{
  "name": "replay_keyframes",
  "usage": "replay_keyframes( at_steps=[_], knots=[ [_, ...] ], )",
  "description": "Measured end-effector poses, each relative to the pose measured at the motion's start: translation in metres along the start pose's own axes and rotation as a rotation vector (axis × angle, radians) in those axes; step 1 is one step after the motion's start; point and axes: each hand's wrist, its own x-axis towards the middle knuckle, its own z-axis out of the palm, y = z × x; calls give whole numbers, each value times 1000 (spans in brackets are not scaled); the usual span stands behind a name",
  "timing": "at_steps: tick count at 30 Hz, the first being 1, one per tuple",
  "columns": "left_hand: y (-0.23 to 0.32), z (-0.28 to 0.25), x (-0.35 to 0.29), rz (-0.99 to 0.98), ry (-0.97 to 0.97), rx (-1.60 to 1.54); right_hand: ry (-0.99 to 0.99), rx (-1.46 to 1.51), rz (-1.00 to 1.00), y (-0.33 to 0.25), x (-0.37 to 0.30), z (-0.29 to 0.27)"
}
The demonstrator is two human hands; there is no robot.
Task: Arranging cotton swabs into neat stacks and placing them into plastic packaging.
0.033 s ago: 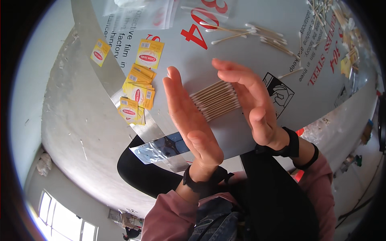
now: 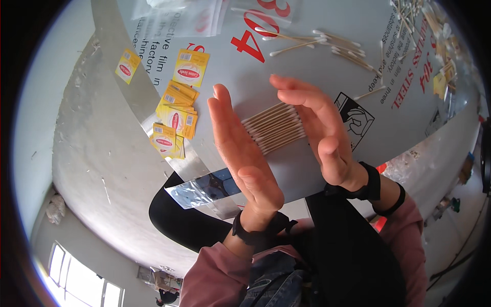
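Facing each other in the head view, the left hand (image 2: 243, 148) and right hand (image 2: 327, 125) are unclenched, fingers extended and thumbs apart, one at each end of a row of cotton swabs (image 2: 274, 128). The row lies flat on the grey sheet (image 2: 302, 176), toward its near edge; how firmly the palms press, I cannot tell. Yellow packets (image 2: 176, 120) overlap by the left edge, clear bags (image 2: 179, 20) lie at the far edge, and loose swabs (image 2: 350, 51) scatter toward the far right corner.

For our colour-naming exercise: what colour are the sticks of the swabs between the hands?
The sticks are pale tan, clearest in the head view.
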Motion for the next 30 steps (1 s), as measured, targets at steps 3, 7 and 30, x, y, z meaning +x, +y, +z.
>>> replay_keyframes(
  at_steps=[3, 7, 30],
  knots=[
    [0, -4, 0, -10, -8, -59, 13, 56, 18, -1, -1, 1],
    [4, -8, -1, 17, 68, -60, 63, 48, -5, -8, 0, -4],
    [-17, -11, -31, 250, -409, 1491, -32, -828, -263, -11, -21, -42]
  ],
)
